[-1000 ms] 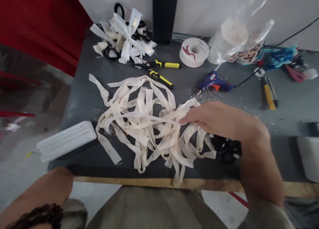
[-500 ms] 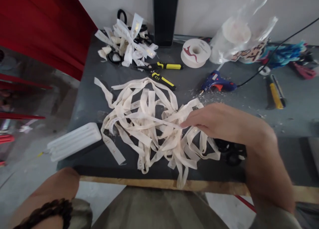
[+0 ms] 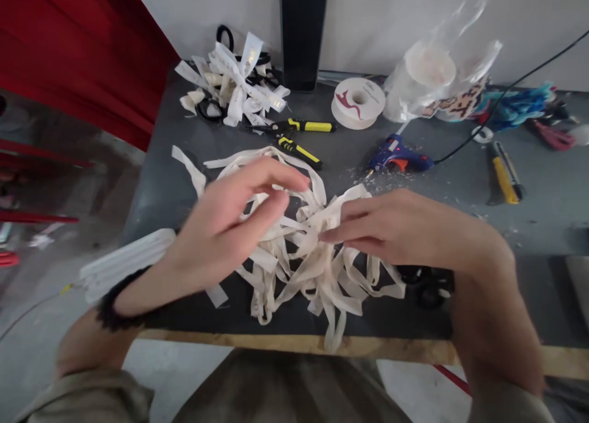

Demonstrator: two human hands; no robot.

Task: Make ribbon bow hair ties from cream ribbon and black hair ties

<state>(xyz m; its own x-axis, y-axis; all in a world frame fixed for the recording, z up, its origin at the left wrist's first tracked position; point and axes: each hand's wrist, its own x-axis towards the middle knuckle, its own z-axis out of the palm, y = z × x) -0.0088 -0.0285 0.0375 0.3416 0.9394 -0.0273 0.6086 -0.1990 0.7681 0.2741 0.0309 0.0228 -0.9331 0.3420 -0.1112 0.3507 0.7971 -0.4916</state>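
A tangled heap of cream ribbons [image 3: 317, 276], some with printed lettering, lies on the dark grey table in front of me. My right hand [image 3: 386, 227] is over the heap's right side, thumb and fingers pinched on a strip of ribbon [image 3: 297, 225] that runs to the left. My left hand [image 3: 239, 217], with a dark beaded bracelet at the wrist, hovers above the heap's left part. Its thumb and fingers are apart, and nothing shows between them. Part of the heap is hidden beneath this hand.
Behind the heap lie yellow-and-black pliers [image 3: 299, 138], a ribbon spool [image 3: 359, 104] and a blue glue gun [image 3: 398, 154] with a cord. A pile of white bows [image 3: 239, 83] sits back left. A yellow cutter [image 3: 505, 175] lies right. A white corded device [image 3: 126, 257] is at left.
My left hand has come up from the table's front left edge and now reaches over the ribbons. The right hand keeps its pinch and has shifted slightly left.
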